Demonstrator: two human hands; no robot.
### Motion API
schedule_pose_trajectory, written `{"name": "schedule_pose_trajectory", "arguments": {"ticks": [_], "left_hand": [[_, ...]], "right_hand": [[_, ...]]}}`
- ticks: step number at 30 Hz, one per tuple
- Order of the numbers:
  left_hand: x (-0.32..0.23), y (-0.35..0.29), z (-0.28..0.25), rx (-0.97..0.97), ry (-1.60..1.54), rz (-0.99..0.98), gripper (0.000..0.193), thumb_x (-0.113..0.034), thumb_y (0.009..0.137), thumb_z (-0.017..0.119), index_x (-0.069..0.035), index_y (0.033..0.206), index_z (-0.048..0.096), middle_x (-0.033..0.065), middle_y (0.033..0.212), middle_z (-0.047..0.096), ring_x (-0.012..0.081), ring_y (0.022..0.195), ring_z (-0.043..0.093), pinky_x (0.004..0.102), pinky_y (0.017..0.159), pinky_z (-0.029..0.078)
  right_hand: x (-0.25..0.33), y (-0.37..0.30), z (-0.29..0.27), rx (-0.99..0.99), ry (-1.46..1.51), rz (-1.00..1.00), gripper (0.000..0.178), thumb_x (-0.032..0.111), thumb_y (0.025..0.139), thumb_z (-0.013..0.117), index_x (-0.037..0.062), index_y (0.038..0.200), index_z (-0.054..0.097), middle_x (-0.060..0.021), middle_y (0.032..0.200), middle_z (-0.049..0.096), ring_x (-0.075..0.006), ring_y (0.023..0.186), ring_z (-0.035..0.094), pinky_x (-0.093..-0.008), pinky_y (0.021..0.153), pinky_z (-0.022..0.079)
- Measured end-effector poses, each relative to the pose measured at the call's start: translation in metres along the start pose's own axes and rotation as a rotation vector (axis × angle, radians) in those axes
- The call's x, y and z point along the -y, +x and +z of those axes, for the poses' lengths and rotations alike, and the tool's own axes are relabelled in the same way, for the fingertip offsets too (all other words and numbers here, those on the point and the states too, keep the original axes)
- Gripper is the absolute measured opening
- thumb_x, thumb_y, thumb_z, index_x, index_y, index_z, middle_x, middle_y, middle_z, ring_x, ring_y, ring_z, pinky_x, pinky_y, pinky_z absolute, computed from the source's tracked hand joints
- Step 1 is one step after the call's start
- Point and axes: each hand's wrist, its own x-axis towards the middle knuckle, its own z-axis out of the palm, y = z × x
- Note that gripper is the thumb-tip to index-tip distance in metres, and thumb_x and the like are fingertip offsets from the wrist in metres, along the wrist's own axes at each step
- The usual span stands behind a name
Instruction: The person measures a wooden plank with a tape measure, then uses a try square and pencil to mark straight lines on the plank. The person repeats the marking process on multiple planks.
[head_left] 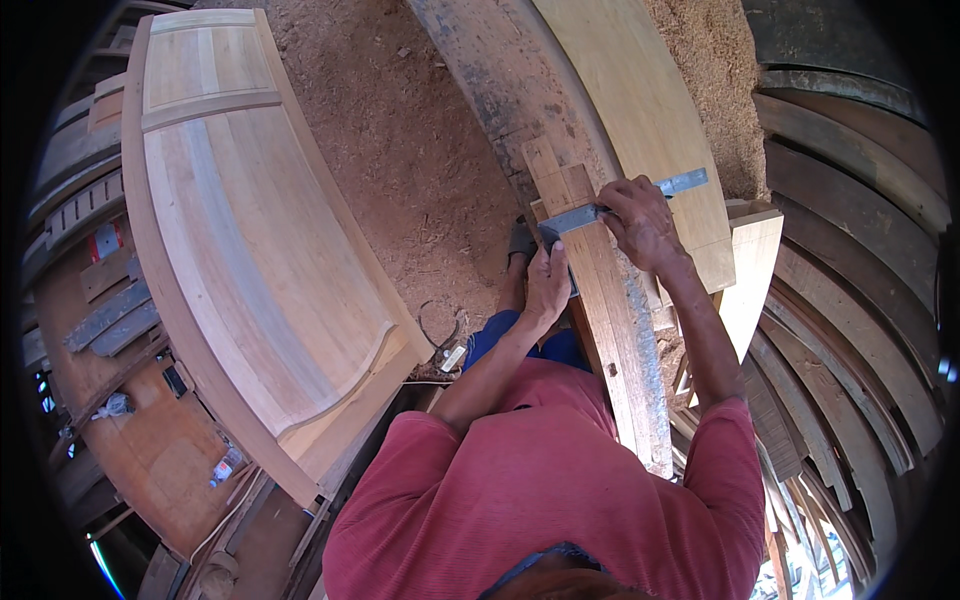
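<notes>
Metal square [573, 218] crosses timber [604, 290] above dusty floor [400, 180], left fingers [546, 262] pinching it, right fingers [622, 198] bunched atop.

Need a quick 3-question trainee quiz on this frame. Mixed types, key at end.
1. Which hand is nearer the corner of the metal square?
2. True or false: the door lies in the picture's left half.
3. The square's blade crosses: a) a shoe; b) timber; c) a bottle.

Key: 1. The left hand. 2. True. 3. b.
</notes>
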Motion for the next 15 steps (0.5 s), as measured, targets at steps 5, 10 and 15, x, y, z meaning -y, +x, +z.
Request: {"name": "schedule_pose_trajectory", "arguments": {"ticks": [5,10,15], "left_hand": [[0.0010,0.0008,-0.0018,0.021,0.018,0.022,0.046,-0.037,0.118,0.046,-0.002,0.146,0.055,0.0039,0.131,0.067,0.0095,0.115,0.060,0.0295,0.101,0.050],[-0.0017,0.0004,-0.0012,0.024,0.018,0.017,0.047,-0.038,0.118,0.045,-0.002,0.146,0.056,0.0040,0.132,0.067,0.0110,0.116,0.061,0.0303,0.102,0.050],[-0.0057,-0.0002,-0.0004,0.018,0.018,-0.023,0.048,-0.040,0.118,0.047,-0.002,0.146,0.055,0.0044,0.133,0.067,0.0115,0.117,0.061,0.0311,0.104,0.049]], "right_hand": [[0.0016,0.0006,-0.0023,0.013,0.005,0.007,0.024,0.005,0.086,0.081,0.0064,0.108,0.072,-0.0106,0.114,0.073,-0.0352,0.104,0.064,-0.0466,0.095,0.050],[-0.0002,0.0011,-0.0017,0.009,0.002,-0.003,0.023,0.003,0.086,0.081,0.0071,0.107,0.072,-0.0095,0.113,0.073,-0.0343,0.104,0.064,-0.0460,0.094,0.051],[-0.0016,0.0022,-0.0002,0.011,0.004,-0.004,0.023,0.004,0.086,0.081,0.0074,0.106,0.072,-0.0084,0.112,0.073,-0.0333,0.104,0.065,-0.0458,0.094,0.051]]}}
